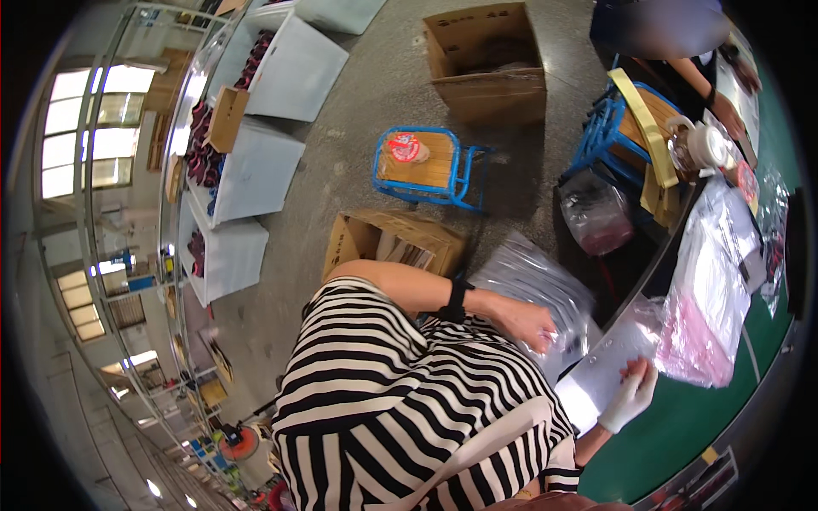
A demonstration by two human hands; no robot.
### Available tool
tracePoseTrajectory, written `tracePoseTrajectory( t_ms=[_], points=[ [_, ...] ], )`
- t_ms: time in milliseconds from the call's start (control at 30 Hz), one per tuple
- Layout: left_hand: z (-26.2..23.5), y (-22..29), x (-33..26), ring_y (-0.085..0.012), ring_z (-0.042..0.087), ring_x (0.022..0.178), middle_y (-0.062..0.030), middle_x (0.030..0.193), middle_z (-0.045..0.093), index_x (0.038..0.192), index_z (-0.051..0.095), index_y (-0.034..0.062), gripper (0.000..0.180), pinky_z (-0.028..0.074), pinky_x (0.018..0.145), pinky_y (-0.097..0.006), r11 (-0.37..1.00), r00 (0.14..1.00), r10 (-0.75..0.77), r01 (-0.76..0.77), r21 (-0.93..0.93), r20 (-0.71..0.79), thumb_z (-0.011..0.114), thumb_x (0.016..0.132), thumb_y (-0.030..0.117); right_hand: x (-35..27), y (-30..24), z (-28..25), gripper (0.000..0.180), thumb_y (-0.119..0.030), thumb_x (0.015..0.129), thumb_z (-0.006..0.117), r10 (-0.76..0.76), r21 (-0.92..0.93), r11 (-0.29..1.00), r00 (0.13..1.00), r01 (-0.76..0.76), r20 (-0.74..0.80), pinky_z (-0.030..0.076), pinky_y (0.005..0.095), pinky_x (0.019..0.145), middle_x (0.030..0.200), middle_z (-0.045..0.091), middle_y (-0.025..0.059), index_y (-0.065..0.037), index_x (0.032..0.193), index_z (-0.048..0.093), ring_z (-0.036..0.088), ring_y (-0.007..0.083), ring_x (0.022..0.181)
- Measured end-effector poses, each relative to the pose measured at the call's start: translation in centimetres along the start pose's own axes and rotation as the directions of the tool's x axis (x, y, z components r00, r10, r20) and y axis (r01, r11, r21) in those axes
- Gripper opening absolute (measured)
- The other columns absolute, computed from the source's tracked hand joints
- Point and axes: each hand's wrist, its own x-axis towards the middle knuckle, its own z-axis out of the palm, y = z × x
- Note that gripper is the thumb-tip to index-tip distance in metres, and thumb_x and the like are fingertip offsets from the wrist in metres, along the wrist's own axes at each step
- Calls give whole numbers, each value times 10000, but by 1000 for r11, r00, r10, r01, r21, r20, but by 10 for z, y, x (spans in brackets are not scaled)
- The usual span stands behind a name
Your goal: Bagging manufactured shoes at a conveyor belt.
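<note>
Has left hand (526,325) at clear bags (532,277) left of the table (690,434), right hand (629,399) above the table, fingers bent; cannot tell if gripping. Cannot read print on cardboard box (346,244) farther left.

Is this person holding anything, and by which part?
The left hand seems to grip the clear plastic near its lower edge; finger placement is unclear. Whether the right hand holds anything cannot be told.
</note>
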Motion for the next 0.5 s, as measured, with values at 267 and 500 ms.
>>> tracePoseTrajectory(
  t_ms=[267,500],
  points=[
    [16,-44,-94,-140,527,718,-99,768,595,910,579,-14,278,438,670,-295,987,889,-157,130,-92,-429,579,805,244,48,-30,192,368,-94,794,597,-242,82,964,699,255,673,431,213,630,837,568,43,-20,1134,480,518,71,727],
    [40,-93,-140,-112,483,715,-78,744,572,873,563,5,261,420,665,-284,909,789,-388,241,-341,-476,595,816,258,50,-17,357,802,-234,617,736,-378,-3,803,513,596,771,440,356,823,1012,559,166,-78,1293,335,556,300,955]
  ],
)
